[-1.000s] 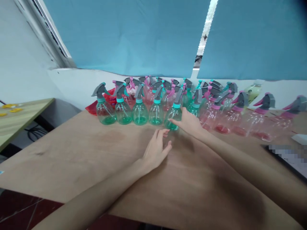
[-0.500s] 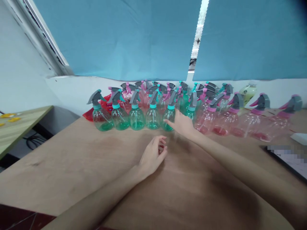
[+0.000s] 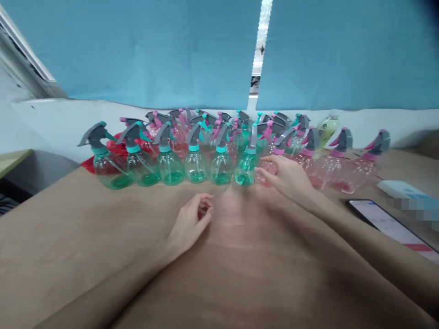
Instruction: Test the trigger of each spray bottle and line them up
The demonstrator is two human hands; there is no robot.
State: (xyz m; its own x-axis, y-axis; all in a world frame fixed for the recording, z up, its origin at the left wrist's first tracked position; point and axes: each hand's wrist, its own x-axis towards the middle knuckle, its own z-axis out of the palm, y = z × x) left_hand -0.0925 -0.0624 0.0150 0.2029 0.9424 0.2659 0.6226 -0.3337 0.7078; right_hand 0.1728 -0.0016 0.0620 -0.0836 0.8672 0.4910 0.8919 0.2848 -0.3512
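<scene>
Several clear spray bottles with grey trigger heads stand in a front row. Those on the left have green bottoms and turquoise collars, such as the green spray bottle [image 3: 245, 170]; those on the right are pink with pink collars. My right hand [image 3: 287, 176] is in front of a pink spray bottle [image 3: 265, 178], just right of the last green one. Its thumb and forefinger are apart, and I cannot tell whether they touch the bottle. My left hand [image 3: 192, 219] rests on its side on the table, loosely curled, thumb apart from the fingers, holding nothing.
More spray bottles [image 3: 222, 116] crowd behind the front row. Red plastic [image 3: 88, 164] pokes out at the left end. A phone [image 3: 387, 224] and a white box [image 3: 401, 187] lie on the right of the wooden table [image 3: 85, 214]. A yellowish bottle [image 3: 327, 130] stands behind.
The view has turned to the right, bringing the phone more into sight. My right hand has moved right along the row, from a green bottle to a pink one. My left hand keeps its curl.
</scene>
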